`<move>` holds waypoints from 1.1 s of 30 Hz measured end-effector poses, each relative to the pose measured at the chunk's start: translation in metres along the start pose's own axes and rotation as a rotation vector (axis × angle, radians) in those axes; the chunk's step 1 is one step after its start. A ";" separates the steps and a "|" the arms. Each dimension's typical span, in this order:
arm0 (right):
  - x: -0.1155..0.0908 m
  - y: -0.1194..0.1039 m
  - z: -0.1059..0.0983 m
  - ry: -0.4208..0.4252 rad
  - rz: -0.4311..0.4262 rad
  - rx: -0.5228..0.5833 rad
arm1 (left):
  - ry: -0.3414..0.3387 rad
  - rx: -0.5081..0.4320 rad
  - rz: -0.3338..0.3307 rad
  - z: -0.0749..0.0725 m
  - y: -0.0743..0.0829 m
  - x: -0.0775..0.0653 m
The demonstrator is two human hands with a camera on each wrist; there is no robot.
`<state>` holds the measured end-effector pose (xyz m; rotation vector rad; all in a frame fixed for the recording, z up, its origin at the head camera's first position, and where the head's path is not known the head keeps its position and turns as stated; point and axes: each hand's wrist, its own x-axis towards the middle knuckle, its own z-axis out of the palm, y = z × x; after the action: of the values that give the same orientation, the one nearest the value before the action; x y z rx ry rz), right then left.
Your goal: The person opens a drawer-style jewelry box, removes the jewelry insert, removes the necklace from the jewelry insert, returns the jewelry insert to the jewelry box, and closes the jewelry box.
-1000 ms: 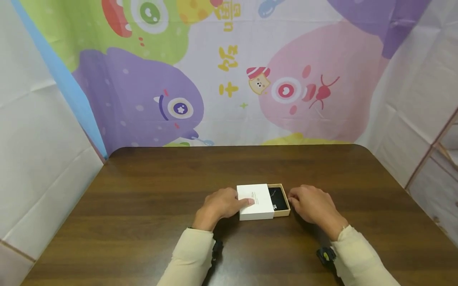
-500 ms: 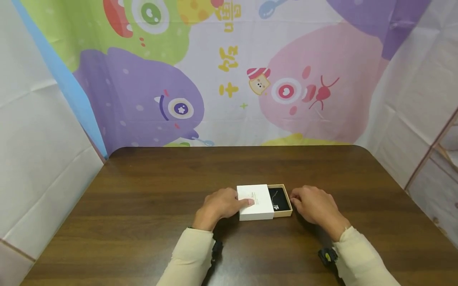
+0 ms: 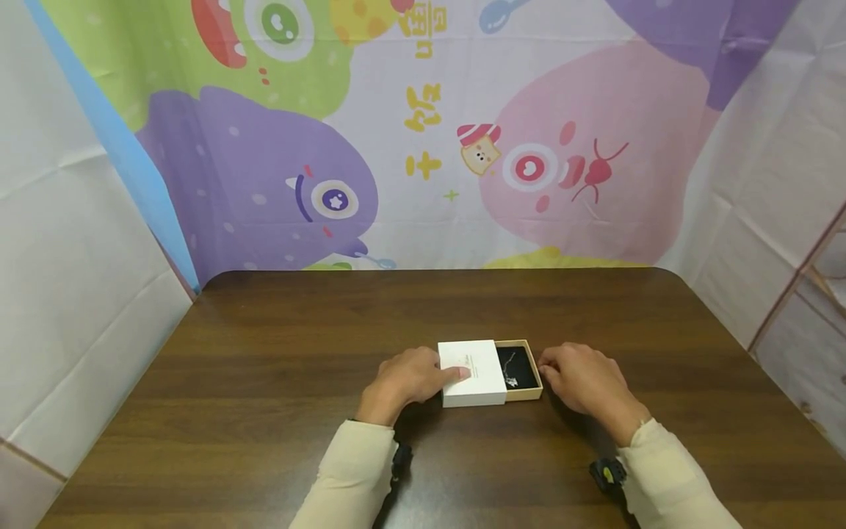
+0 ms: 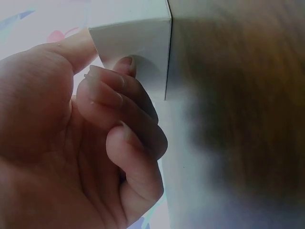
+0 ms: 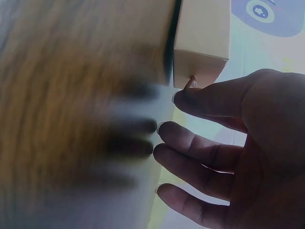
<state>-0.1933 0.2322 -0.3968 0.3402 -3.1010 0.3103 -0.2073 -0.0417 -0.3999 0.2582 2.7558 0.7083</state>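
A white jewelry box (image 3: 472,373) lies on the table, its lid being a sleeve with faint print on top. Out of the sleeve's right side projects a tan inner tray (image 3: 524,394) with a black pad, on which lies a silver necklace (image 3: 511,381) with a small pendant. My left hand (image 3: 411,376) grips the sleeve's left end, thumb on top and a fingertip against the end wall (image 4: 147,52). At the tray's right end my right hand (image 3: 584,378) pinches a small pull tab (image 5: 191,82) between thumb and index finger; the other fingers are loosely bent below.
The dark brown wooden table (image 3: 297,316) reaches back to a cartoon-printed curtain (image 3: 423,220). Pale cloth walls (image 3: 86,294) stand at both sides. Both forearms wear cream sleeves, with a black wrist device (image 3: 606,474) at the right one.
The tray has slid slightly further right out of the sleeve along with my right hand, showing more of the black pad and necklace. My left hand and the sleeve stay in place.
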 end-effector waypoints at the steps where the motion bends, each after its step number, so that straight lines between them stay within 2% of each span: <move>1: 0.000 0.000 0.000 0.000 0.000 0.000 | -0.001 0.000 -0.001 0.000 0.000 0.000; 33: -0.001 0.003 -0.001 0.009 0.015 0.012 | -0.017 -0.027 -0.004 0.000 -0.001 0.000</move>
<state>-0.1931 0.2358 -0.3969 0.3149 -3.0953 0.3297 -0.2077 -0.0420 -0.4004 0.2513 2.7274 0.7386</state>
